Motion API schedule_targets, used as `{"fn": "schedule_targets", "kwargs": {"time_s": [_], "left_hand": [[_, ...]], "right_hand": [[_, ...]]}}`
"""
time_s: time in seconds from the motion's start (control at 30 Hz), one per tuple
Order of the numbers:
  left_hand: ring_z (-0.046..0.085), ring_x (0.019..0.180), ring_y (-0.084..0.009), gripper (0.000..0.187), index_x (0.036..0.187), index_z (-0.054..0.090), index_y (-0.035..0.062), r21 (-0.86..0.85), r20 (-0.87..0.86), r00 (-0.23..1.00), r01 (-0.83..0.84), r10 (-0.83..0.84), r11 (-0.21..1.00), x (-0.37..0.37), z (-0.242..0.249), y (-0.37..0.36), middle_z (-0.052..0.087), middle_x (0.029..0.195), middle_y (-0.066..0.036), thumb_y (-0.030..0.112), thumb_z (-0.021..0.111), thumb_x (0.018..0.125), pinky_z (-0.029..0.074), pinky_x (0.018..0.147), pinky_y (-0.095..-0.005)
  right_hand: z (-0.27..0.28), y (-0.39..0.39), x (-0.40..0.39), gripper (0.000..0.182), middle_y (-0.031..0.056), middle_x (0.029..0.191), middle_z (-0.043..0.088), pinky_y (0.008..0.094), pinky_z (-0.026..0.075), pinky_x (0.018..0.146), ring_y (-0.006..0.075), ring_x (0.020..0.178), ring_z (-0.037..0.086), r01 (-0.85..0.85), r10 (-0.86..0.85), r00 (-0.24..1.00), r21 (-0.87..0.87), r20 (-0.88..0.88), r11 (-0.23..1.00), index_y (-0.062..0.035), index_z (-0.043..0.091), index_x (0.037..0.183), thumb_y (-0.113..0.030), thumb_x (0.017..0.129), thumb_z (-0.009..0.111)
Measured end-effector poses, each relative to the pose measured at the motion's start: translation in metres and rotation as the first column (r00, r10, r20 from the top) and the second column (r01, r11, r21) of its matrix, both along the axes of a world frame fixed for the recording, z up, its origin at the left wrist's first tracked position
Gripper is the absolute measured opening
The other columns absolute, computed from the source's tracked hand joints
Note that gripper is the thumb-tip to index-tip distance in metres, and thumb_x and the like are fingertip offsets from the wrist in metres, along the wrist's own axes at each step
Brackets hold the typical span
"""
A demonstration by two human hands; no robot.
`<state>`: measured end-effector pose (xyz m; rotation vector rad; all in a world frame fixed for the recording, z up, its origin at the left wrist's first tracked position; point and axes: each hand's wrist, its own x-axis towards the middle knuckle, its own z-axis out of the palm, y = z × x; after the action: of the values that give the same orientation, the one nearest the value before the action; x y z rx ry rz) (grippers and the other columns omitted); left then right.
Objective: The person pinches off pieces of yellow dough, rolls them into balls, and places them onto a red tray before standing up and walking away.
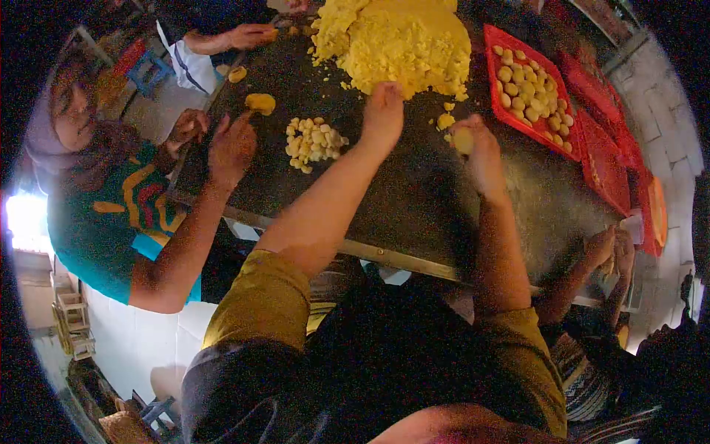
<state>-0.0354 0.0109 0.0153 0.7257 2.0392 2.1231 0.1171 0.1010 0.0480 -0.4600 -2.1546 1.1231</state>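
A large crumbly mound of yellow dough (399,44) lies at the far side of the dark table (296,214). My left hand (383,118) reaches to the mound's near edge, its fingers curled against the dough and their tips hidden. My right hand (482,152) is closed around a pale yellow dough ball (464,140), just right of some small loose dough bits (445,120). To the left of my left hand sits a cluster of small pale lumps (313,142).
At the right, a red tray (492,81) holds several round dough balls (529,89), with more red trays (603,159) beside it. Co-workers' hands work at the left (233,148), far left (251,35) and right (610,248). A flattened dough piece (260,103) lies near the left co-worker.
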Motion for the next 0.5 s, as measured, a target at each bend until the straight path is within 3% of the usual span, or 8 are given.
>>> {"fn": "schedule_targets", "kwargs": {"time_s": [0.03, 0.07, 0.13, 0.2, 0.23, 0.3, 0.37, 0.5], "left_hand": [[0.052, 0.078, -0.0190, 0.023, 0.098, 0.048, 0.0023, -0.047, -0.025, 1.000, 0.013, -0.015, 0.999, 0.006, 0.004, -0.001, 0.055, 0.083, -0.009, 0.022, 0.046, 0.087, 0.041, 0.071, -0.0321], [0.052, 0.078, -0.0193, 0.022, 0.098, 0.048, 0.0021, -0.095, -0.047, 0.998, 0.028, -0.033, 0.995, 0.011, 0.007, -0.003, 0.055, 0.084, -0.009, 0.021, 0.046, 0.087, 0.041, 0.071, -0.0322], [0.052, 0.080, -0.0187, 0.022, 0.098, 0.049, 0.0019, 0.008, -0.044, 0.995, 0.091, -0.091, 0.996, 0.011, -0.001, 0.000, 0.055, 0.087, -0.009, 0.020, 0.047, 0.086, 0.041, 0.073, -0.0320], [0.051, 0.082, -0.0178, 0.023, 0.098, 0.049, 0.0014, -0.108, -0.267, 0.962, 0.029, -0.057, 0.994, 0.008, -0.001, 0.000, 0.055, 0.088, -0.009, 0.021, 0.048, 0.087, 0.041, 0.073, -0.0308], [0.051, 0.082, -0.0178, 0.023, 0.098, 0.049, 0.0014, -0.106, -0.265, 0.962, 0.045, -0.072, 0.993, 0.010, 0.002, 0.000, 0.055, 0.088, -0.009, 0.021, 0.048, 0.087, 0.041, 0.073, -0.0308], [0.051, 0.082, -0.0167, 0.026, 0.097, 0.049, 0.0010, 0.021, -0.055, 0.991, 0.120, -0.118, 0.993, 0.015, 0.010, -0.004, 0.054, 0.087, -0.008, 0.025, 0.048, 0.087, 0.040, 0.073, -0.0295], [0.051, 0.081, -0.0160, 0.027, 0.097, 0.049, 0.0009, -0.004, -0.007, 0.991, 0.131, -0.131, 0.991, 0.013, 0.008, -0.004, 0.054, 0.087, -0.008, 0.027, 0.048, 0.088, 0.040, 0.072, -0.0291], [0.049, 0.077, -0.0142, 0.031, 0.102, 0.052, 0.0050, -0.008, 0.053, 0.989, 0.140, -0.139, 0.990, 0.010, 0.000, -0.002, 0.056, 0.090, -0.005, 0.032, 0.048, 0.086, 0.040, 0.071, -0.0275]], "right_hand": [[0.016, -0.002, 0.005, 0.030, 0.0070, 0.075, 0.057, 0.0278, 0.042, 0.055, 0.0177, 0.062, 0.052, -0.111, 0.108, 0.994, -0.449, -0.033, 0.887, -0.0059, 0.053, 0.076, -0.031, 0.088, 0.042], [0.026, -0.003, 0.007, 0.038, 0.0050, 0.067, 0.054, 0.0243, 0.038, 0.045, 0.0134, 0.052, 0.048, -0.198, 0.188, 0.976, -0.795, -0.107, 0.573, -0.0073, 0.051, 0.072, -0.037, 0.090, 0.037], [0.026, -0.008, 0.003, 0.039, 0.0045, 0.063, 0.052, 0.0227, 0.033, 0.041, 0.0117, 0.047, 0.044, -0.201, 0.149, 0.979, -0.819, -0.143, 0.537, -0.0077, 0.051, 0.072, -0.039, 0.089, 0.036], [0.021, -0.004, 0.005, 0.040, 0.0041, 0.059, 0.049, 0.0210, 0.029, 0.037, 0.0101, 0.042, 0.039, -0.192, 0.089, 0.981, -0.843, -0.170, 0.502, -0.0081, 0.050, 0.072, -0.041, 0.089, 0.036], [0.014, 0.002, 0.004, 0.041, 0.0037, 0.058, 0.048, 0.0210, 0.029, 0.037, 0.0105, 0.042, 0.039, -0.233, 0.140, 0.972, -0.834, -0.188, 0.500, -0.0075, 0.050, 0.074, -0.042, 0.089, 0.035], [0.007, 0.009, 0.005, 0.042, 0.0033, 0.058, 0.047, 0.0209, 0.029, 0.037, 0.0109, 0.042, 0.039, -0.270, 0.183, 0.962, -0.822, -0.204, 0.502, -0.0069, 0.050, 0.076, -0.043, 0.088, 0.034], [0.005, 0.010, 0.004, 0.036, 0.0024, 0.056, 0.050, 0.0215, 0.032, 0.035, 0.0109, 0.040, 0.041, -0.538, 0.312, 0.836, -0.782, -0.451, 0.313, -0.0098, 0.051, 0.077, -0.041, 0.088, 0.038], [0.033, -0.020, -0.002, 0.034, 0.0031, 0.057, 0.051, 0.0217, 0.032, 0.034, 0.0121, 0.040, 0.042, -0.305, 0.039, 0.949, -0.884, -0.311, 0.355, -0.0090, 0.051, 0.080, -0.039, 0.088, 0.038]]}}
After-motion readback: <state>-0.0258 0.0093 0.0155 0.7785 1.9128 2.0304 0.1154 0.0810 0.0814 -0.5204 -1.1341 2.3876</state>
